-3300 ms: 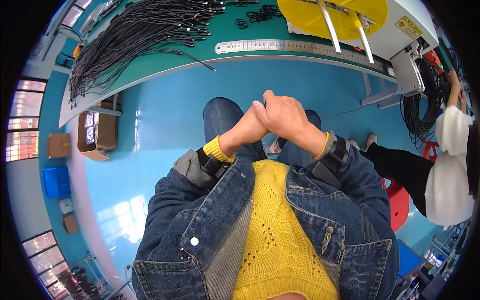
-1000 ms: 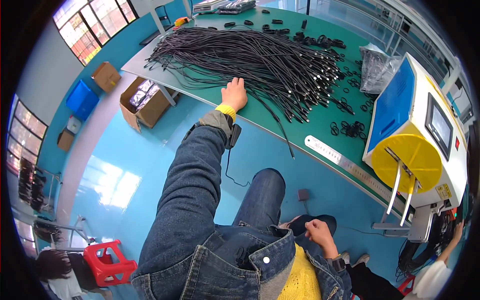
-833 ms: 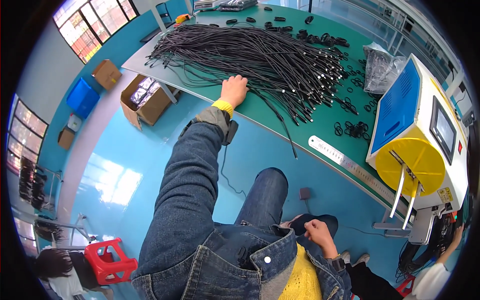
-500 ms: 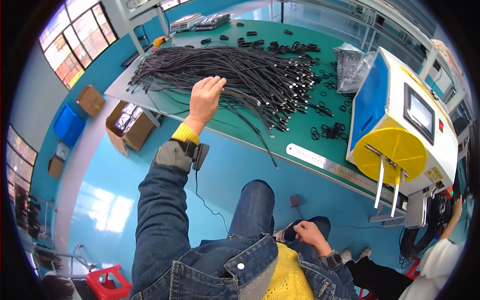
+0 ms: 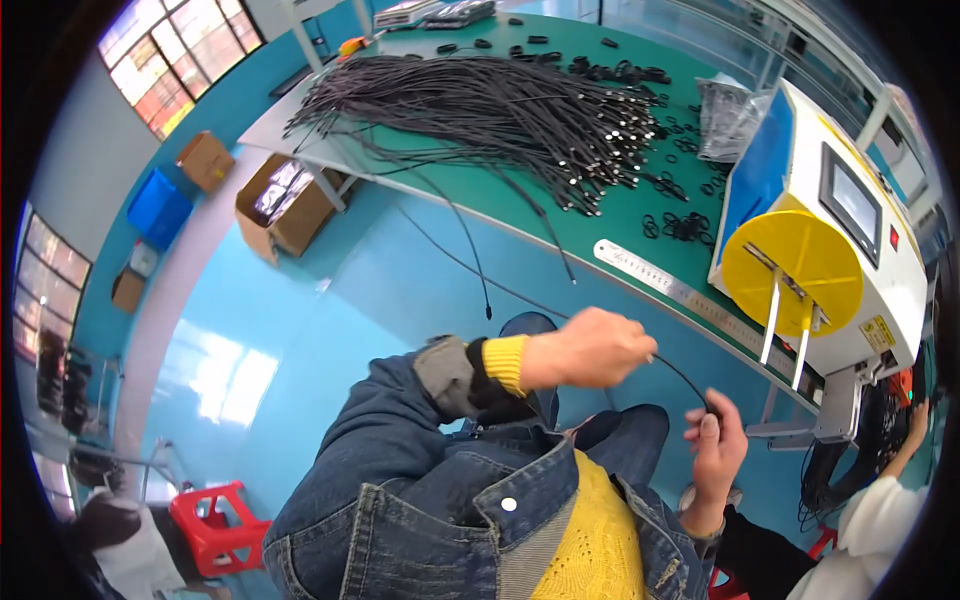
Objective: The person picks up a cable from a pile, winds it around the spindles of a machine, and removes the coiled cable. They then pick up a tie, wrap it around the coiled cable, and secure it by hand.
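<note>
In front of my body, my left hand [image 5: 598, 348] is closed around a black cable [image 5: 683, 376]. A short stretch of that cable runs from it to my right hand [image 5: 716, 450], whose thumb and fingers pinch it near one end. On the other side of my left hand the cable trails back past the table's front edge. On the green-topped table [image 5: 420, 178] lies a large pile of black cables [image 5: 470, 100], their metal plug tips bunched toward the right. A few cables from the pile hang over the front edge.
A white machine [image 5: 850, 190] with a yellow disc [image 5: 792, 272] and two prongs stands at the table's right. A steel ruler [image 5: 650, 272] lies along the edge, near black ties [image 5: 688, 228] and a clear plastic bag [image 5: 732, 118]. Another person's arm [image 5: 908, 440] shows at right.
My left hand has come from above the pile down and right to my lap, bringing a cable. My right hand has moved up and right from my lap and now grips that cable.
</note>
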